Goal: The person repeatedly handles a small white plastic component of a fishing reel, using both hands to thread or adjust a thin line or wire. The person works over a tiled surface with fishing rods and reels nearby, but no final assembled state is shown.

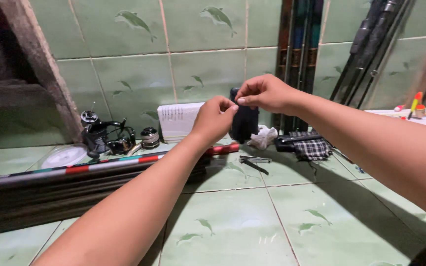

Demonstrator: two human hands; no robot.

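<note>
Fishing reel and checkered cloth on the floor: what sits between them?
Head view: between the fishing reel and checkered cloth lie a small spool, a white ribbed box, a crumpled white rag and a metal clipper.

White box: a flat rectangular package [177, 120] stands upright against the green tiled wall, just behind the left hand [214, 118].
Its face: white, with small dark print down the left edge (too small to tell).
</note>
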